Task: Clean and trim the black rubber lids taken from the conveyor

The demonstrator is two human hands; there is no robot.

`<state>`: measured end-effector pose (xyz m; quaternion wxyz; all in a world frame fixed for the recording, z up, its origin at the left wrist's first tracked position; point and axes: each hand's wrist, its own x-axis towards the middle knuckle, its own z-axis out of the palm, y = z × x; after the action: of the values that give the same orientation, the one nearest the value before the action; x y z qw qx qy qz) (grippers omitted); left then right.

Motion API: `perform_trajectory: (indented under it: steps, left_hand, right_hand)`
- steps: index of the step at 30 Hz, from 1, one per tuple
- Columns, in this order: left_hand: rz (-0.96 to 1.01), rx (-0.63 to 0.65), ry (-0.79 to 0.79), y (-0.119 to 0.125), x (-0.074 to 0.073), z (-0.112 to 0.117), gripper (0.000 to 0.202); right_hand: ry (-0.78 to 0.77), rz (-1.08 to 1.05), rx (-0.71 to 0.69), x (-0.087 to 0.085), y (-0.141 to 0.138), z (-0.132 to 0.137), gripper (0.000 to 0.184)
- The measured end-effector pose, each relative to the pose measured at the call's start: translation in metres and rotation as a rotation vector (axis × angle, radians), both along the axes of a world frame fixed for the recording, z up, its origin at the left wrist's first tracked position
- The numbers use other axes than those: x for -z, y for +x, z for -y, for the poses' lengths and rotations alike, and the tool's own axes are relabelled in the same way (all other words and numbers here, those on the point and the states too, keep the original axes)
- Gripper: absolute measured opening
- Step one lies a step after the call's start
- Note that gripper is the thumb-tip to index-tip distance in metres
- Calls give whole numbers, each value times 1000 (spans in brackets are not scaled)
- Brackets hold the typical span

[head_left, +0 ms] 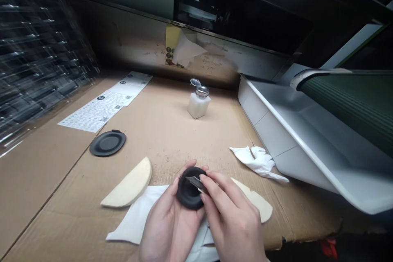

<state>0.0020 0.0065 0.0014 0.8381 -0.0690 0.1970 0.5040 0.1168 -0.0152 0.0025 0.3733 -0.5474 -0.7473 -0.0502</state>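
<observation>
Curled around a black rubber ring (188,191), the left hand (167,223) cradles it from beneath, with its fingers over the rim. The right hand (231,219) is closed, its fingertips (204,178) pinching a small flat metal blade (195,183) that reaches into the ring's hollow. The fingers hide most of the blade and where its tip meets the rubber.

Under the hands lies a white cloth (135,221), and a half-moon foam pad (130,182) sits just left of them. A second pad (258,200) is partly covered by the right hand. Farther ahead are a black round disc (107,143) and a white dispenser bottle (199,104) with its metal lid flipped open. Crumpled white tissue (256,160) lies right of the hands. Printed sheets (104,108) carry QR codes, but their small print is unreadable.
</observation>
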Motion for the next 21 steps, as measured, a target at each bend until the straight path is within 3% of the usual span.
perform_trajectory:
  steps: [7, 21]
  left_hand:
    - [-59, -57, -4, 0, 1, 0, 28]
    - [-112, -40, 37, 1, 2, 1, 30]
  right_hand:
    - [-6, 7, 32, 3, -6, -2, 25]
    - [-27, -19, 14, 1, -6, -2, 26]
